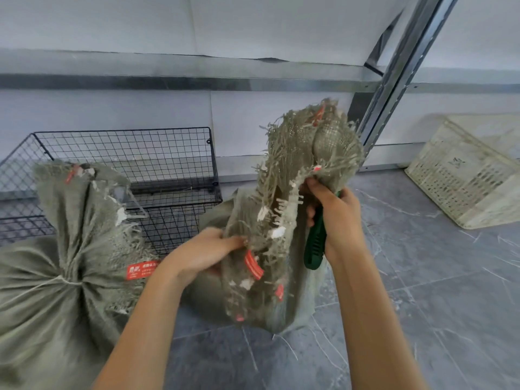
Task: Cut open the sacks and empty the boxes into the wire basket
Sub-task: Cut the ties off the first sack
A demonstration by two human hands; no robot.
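Observation:
A grey-green woven sack (281,220) stands in the middle of the floor, its frayed mouth pulled up and apart. My left hand (208,251) pinches the frayed left edge of that mouth. My right hand (334,218) grips the right edge and holds a green-handled cutter (315,243) whose blade is hidden. A second sack (56,277), tied shut with string and bearing a red label, sits at the left. The black wire basket (157,161) stands behind both sacks. No boxes show inside the open sack.
A white plastic crate (461,175) lies tilted at the right against the wall. A metal shelf upright (394,83) slants down behind the open sack. Grey marbled floor tiles (422,277) spread to the right and front.

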